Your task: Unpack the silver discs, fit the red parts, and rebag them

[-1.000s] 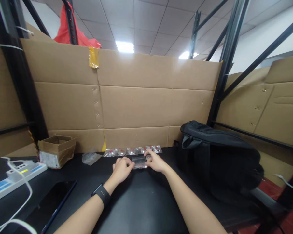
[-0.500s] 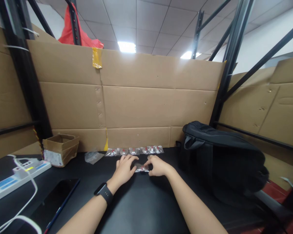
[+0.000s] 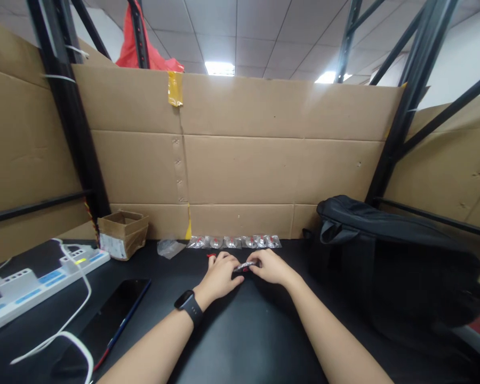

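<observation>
A small clear plastic packet (image 3: pixel 246 266) with a dark and red item inside is tilted between my hands, just above or on the black table. My left hand (image 3: pixel 221 276), with a dark watch (image 3: pixel 189 305) on its wrist, has its fingers and thumb around the packet's left end. The right end is pinched by my right hand (image 3: pixel 272 268), its fingertips partly hidden. A small red piece (image 3: pixel 211 255) shows behind my left fingers; I cannot make out what it is. Beyond both hands, several similar clear packets (image 3: pixel 232 242) with round contents lie in a row.
A black bag (image 3: pixel 384 256) stands at the right. To the left are an open cardboard box (image 3: pixel 124 234), a crumpled clear bag (image 3: pixel 170 248), a phone (image 3: pixel 112 320) and a white power strip (image 3: pixel 52 282) with cables. A cardboard wall (image 3: pixel 240 170) closes the back.
The packet has gone from lying flatter to being tilted up between my fingers. A red piece has come into sight by my left hand. The view has shifted slightly left.
</observation>
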Motion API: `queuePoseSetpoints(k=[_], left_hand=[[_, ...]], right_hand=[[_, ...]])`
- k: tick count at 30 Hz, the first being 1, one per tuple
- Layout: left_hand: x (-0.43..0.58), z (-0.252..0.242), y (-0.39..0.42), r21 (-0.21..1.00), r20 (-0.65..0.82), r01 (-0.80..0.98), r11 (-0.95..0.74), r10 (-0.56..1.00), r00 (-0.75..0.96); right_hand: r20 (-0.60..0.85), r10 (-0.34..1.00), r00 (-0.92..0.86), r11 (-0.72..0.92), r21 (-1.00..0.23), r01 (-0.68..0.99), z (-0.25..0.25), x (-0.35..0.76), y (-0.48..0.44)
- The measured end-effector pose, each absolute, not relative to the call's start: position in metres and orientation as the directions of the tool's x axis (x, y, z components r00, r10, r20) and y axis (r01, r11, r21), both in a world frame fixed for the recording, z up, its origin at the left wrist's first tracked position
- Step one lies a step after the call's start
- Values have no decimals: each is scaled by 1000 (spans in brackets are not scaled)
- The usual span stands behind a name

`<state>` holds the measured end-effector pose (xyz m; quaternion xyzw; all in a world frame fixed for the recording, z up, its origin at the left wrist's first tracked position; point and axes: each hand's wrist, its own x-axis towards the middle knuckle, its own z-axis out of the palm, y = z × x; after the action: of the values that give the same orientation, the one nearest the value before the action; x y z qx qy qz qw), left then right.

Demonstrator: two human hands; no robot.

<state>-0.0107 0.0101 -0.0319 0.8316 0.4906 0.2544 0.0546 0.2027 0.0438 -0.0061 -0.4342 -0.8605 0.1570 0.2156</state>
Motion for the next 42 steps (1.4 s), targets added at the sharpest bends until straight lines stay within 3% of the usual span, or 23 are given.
queuePoseSetpoints(k=[8, 11, 15, 24, 29, 32, 38, 42], left_hand=[[-12, -31, 21, 561, 376, 735, -380, 908, 183], [-13, -28, 22, 571, 372, 725, -386, 908, 190], [-13, -27, 19, 521, 339, 767, -375, 915, 218], [-13, -29, 17, 486, 240, 762, -429, 903, 355], [-17, -27, 15, 426, 284, 789, -443, 893, 348], [-24, -22, 18, 380, 335, 805, -455, 879, 339], [-66, -14, 36, 356, 510, 905, -235, 860, 23], [-92, -19, 43, 346, 464, 928, -139, 885, -40]], right_hand=[[290, 807, -514, 507, -787, 352, -7, 203, 55], [237, 811, -535, 433, -858, 276, -9, 205, 57], [121, 847, -518, 313, -900, 303, -7, 209, 57], [4, 910, -415, 176, -910, 375, -3, 224, 60], [54, 976, -212, 131, -919, 371, -10, 227, 69], [85, 995, -49, 98, -883, 459, -9, 217, 79], [98, 994, 56, 44, -797, 603, 3, 173, 120], [103, 989, 102, -1, -695, 719, 6, 151, 134]])
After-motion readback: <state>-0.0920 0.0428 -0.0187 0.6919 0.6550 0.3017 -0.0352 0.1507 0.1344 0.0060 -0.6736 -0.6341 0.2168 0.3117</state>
